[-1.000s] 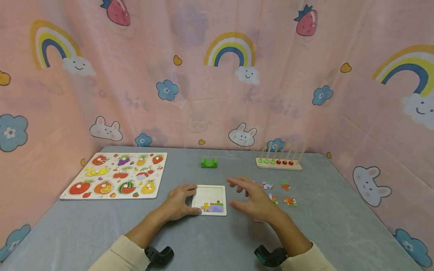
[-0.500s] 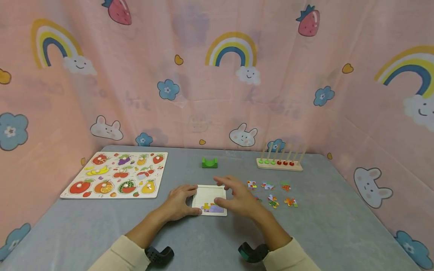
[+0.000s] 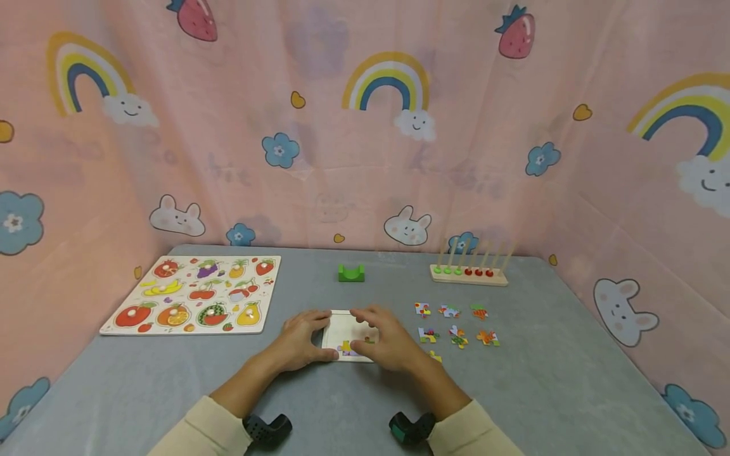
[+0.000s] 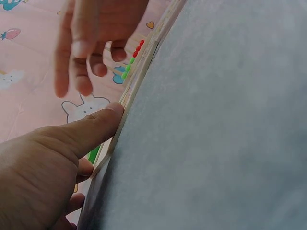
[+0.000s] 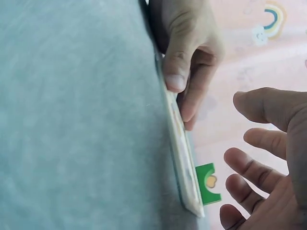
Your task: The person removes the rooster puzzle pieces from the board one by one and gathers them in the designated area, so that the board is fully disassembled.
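Observation:
In the head view, a small wooden puzzle tray (image 3: 343, 321) lies on the table with some purple and yellow pieces (image 3: 346, 348) along its near side. My left hand (image 3: 299, 342) grips the tray's left side, its thumb at the near corner. The left wrist view shows that thumb (image 4: 103, 125) on the rim. Over the tray's right part hovers my right hand (image 3: 390, 342), fingers spread and loosely bent. Nothing shows between its fingers in the right wrist view, where the hand (image 5: 273, 167) is apart from the tray. It hides part of the tray and its pieces.
Several loose jigsaw pieces (image 3: 458, 336) lie right of the tray. Behind it stands a green notched block (image 3: 351, 273). A fruit puzzle board (image 3: 191, 301) is at the left, and a wooden bead rack (image 3: 469, 277) is at the back right. A patterned curtain (image 3: 319, 190) surrounds the table.
My right hand has moved left, from beside the tray to over its right part, uncovering more loose jigsaw pieces. My left hand has stayed on the tray.

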Available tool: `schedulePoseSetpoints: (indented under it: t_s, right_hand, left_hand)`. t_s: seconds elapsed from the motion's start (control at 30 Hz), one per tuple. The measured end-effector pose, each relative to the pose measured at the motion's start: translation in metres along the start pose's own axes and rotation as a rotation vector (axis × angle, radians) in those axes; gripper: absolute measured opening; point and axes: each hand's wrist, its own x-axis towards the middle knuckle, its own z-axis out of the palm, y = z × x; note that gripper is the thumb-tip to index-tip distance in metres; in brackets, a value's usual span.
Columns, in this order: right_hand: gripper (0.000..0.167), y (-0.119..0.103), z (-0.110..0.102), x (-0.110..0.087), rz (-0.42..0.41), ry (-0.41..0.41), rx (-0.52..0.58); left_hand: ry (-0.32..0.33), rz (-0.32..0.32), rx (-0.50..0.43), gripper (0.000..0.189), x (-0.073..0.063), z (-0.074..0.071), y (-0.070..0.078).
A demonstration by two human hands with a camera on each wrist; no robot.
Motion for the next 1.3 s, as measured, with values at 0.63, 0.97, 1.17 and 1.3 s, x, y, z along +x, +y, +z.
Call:
schedulePoseSetpoints:
  t_s: [0.63,0.97,1.17,1.3]
  right_hand:
    - [0.038,0.013,0.012,-0.004,0.002,-0.09,-0.205]
    - [0.017,0.011,0.012,-0.006,0.022,-0.089,-0.208]
    - [0.021,0.012,0.014,-0.006,-0.011,-0.018,-0.172]
    - [0.02,0.013,0.016,-0.006,-0.04,0.027,-0.163]
  left_hand:
    - [0.015,0.045,-0.005,0.074,0.0,-0.002,-0.002]
    - [0.007,0.057,-0.012,0.072,0.0,0.0,-0.001]
    - [0.009,0.041,-0.012,0.073,-0.001,0.0,-0.001]
    - [0.009,0.038,-0.011,0.073,-0.001,0.0,-0.001]
